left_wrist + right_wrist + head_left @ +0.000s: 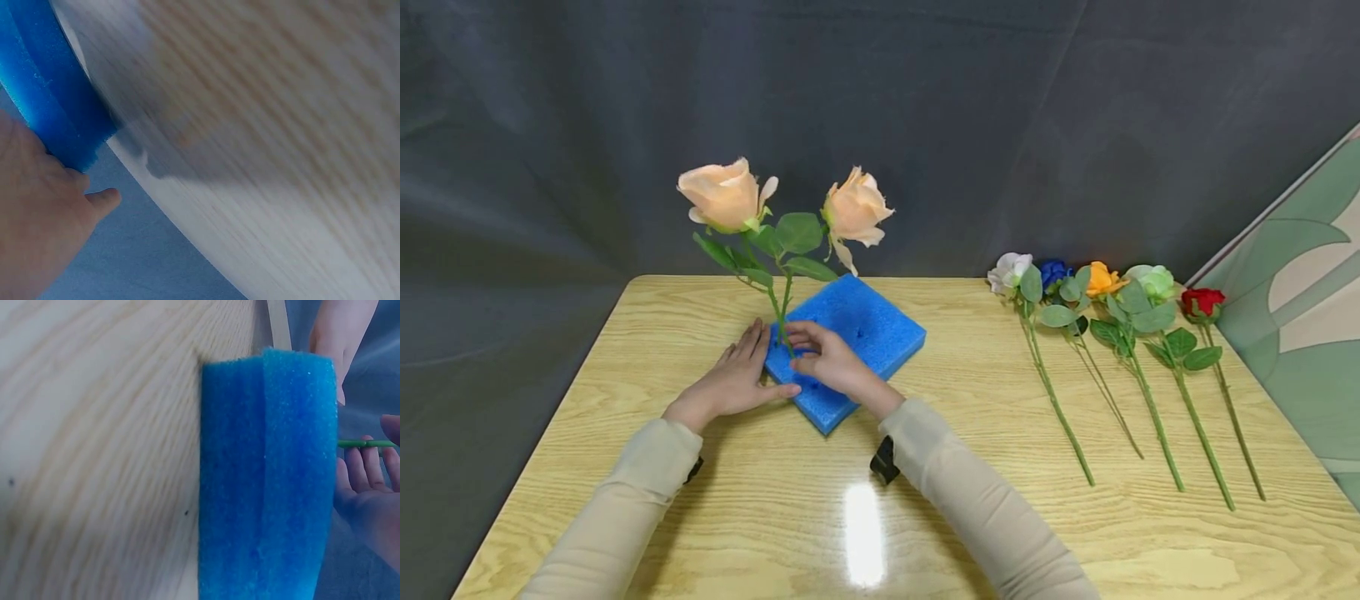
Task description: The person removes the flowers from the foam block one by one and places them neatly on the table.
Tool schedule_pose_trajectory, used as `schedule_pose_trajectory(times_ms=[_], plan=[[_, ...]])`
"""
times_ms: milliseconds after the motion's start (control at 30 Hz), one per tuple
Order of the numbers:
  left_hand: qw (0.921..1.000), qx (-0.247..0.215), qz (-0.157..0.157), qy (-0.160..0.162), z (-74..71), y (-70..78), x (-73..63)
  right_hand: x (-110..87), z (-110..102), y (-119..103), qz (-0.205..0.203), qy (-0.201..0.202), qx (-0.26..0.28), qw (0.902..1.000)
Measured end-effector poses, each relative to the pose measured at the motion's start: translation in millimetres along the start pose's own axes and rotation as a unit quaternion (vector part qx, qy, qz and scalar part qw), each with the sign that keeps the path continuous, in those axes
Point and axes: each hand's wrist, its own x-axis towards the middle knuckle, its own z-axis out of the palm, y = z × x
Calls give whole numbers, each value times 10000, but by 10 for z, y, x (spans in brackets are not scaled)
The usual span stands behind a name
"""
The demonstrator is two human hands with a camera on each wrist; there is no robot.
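Note:
Two peach roses, one with its bloom on the left point(722, 196) and one on the right point(856, 208), stand with crossing green stems at the left corner of a blue foam block point(880, 333). My right hand point(831, 360) curls its fingers and thumb round a stem point(351, 444) low above the foam. Which rose that stem belongs to is hard to tell where they cross. My left hand point(737, 379) rests along the block's left side, fingers straight and thumb stretched over the near edge. The left wrist view shows that hand point(44, 206) touching the foam point(56, 81).
To the right on the wooden table point(970, 517) lie a white rose point(1011, 272), a blue rose point(1055, 272), an orange rose point(1102, 280), a pale green rose point(1153, 282) and a red rose point(1202, 302). Small holes mark the foam top. A dark curtain point(925, 125) hangs behind.

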Motion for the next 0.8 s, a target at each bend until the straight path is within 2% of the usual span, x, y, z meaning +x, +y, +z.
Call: schedule_pose_trajectory(times_ms=[300,533,667,800], plan=[[10000,10,-3,-5,14,-19,9,1,-19,10,41,220,-87,9997],[10000,43,-21,-38,1,-4,13,-3,-49,30,-174,420,-153,9988],[10000,-12,-43,-40,-6,12,7,-11,-61,40,-367,654,-38,9972],[10000,10,-63,-29,-8,19,3,-22,-70,42,-590,1054,44,9927]])
